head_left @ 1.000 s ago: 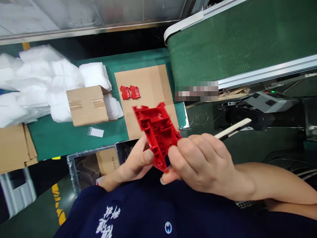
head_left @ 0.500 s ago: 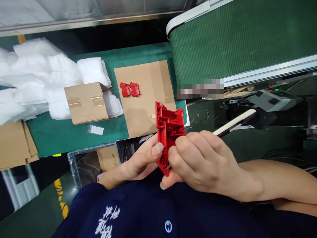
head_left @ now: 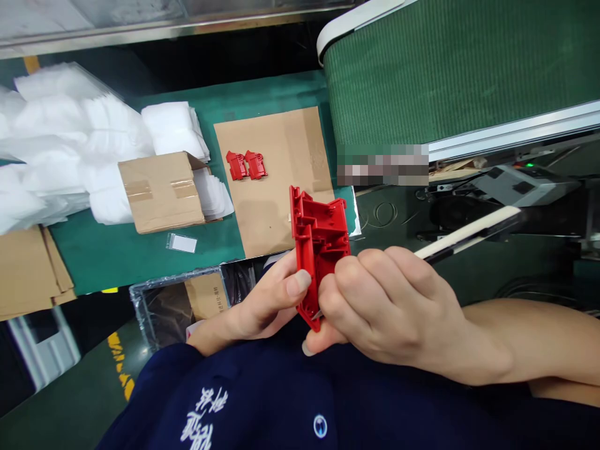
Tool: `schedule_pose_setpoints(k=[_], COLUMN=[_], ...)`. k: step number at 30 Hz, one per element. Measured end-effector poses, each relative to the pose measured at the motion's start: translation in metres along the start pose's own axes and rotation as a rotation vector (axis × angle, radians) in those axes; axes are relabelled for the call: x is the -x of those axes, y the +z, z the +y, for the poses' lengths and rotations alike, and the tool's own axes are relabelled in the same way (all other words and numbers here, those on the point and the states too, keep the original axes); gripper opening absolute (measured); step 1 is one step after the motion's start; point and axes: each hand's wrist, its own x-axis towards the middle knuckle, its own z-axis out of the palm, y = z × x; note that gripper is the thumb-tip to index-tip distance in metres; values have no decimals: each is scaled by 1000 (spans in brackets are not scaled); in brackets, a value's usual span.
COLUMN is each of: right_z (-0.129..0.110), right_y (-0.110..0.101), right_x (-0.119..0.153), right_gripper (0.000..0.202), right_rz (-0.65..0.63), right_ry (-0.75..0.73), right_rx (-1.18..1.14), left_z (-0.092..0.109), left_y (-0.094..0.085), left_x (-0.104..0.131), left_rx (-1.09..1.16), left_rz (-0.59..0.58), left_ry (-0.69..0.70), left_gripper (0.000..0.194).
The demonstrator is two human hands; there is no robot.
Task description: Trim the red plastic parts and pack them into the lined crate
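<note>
My left hand (head_left: 269,297) is closed on a red plastic housing part (head_left: 304,250), thumb across its near left side. The part stands tilted in front of my chest, its ribbed, hollow inside facing up. My right hand (head_left: 389,306) is wrapped round a slim knife (head_left: 473,231) whose long cream and black handle sticks out behind the fist. A thin metal tip shows at the part's lower corner, between the right fingers and thumb; the rest of the blade is hidden. The right thumb lies under that corner.
Two red parts (head_left: 247,165) lie on a cardboard sheet (head_left: 285,144) on the green table (head_left: 112,256). To the left are a carton (head_left: 162,194), white foam bags (head_left: 60,137) and a small clear packet (head_left: 182,243). A green conveyor belt (head_left: 450,69) runs at upper right.
The knife's handle end has swung outward to the right and now shows longer. Both hands keep their hold on the part, and the view has shifted slightly.
</note>
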Motion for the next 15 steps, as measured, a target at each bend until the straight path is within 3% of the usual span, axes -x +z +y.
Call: schedule_pose_setpoints(k=[3, 8, 12, 15], right_z=[-1, -1, -2, -4], right_y=[0, 0, 0, 1], right_x=[-1, 0, 0, 1], right_gripper=[52, 53, 50, 49], right_rz=[4, -22, -16, 2], right_ry=[4, -42, -46, -25], right_rx=[28, 113, 119, 77], left_z=[7, 17, 22, 20], left_y=[12, 29, 28, 23], left_x=[-2, -7, -13, -16], left_rx=[-12, 32, 12, 16], left_rz=[-19, -276, -442, -481], left_ry=[-16, -162, -181, -167], left_gripper=[65, 65, 56, 59])
